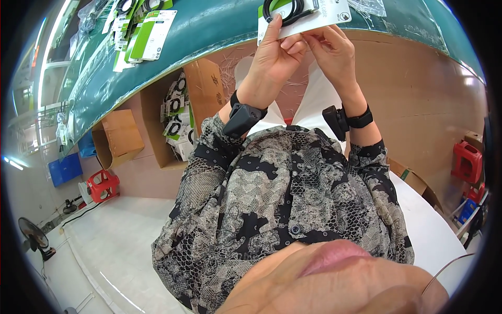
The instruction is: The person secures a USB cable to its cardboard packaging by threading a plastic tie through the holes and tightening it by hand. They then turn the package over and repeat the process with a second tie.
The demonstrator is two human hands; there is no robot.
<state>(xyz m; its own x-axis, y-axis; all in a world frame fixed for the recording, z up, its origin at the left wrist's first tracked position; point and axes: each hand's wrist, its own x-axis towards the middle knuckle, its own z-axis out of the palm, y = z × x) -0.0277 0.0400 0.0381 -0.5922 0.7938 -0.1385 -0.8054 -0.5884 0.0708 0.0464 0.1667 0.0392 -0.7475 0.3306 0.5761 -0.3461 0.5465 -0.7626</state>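
A white and green cable card point(329, 14) is held up over the front edge of the green-topped table. On its face sits a coiled black cable point(293, 11), cut off by the upper rim of the view. My left hand point(274, 60) grips the card's lower left, thumb on the front and fingers curled beneath. Close beside it, my right hand point(335, 56) pinches at the lower edge of the card. Whatever is between those right fingertips is too small to make out. Both wrists wear black strapped devices.
More green and white cable cards point(151, 36) lie heaped on the table point(209, 31) at left. Below it, an open carton point(154, 125) holds several carded cables point(178, 104). Another brown box point(123, 133) stands beside it. Red plastic stools point(466, 161) are at far right and left.
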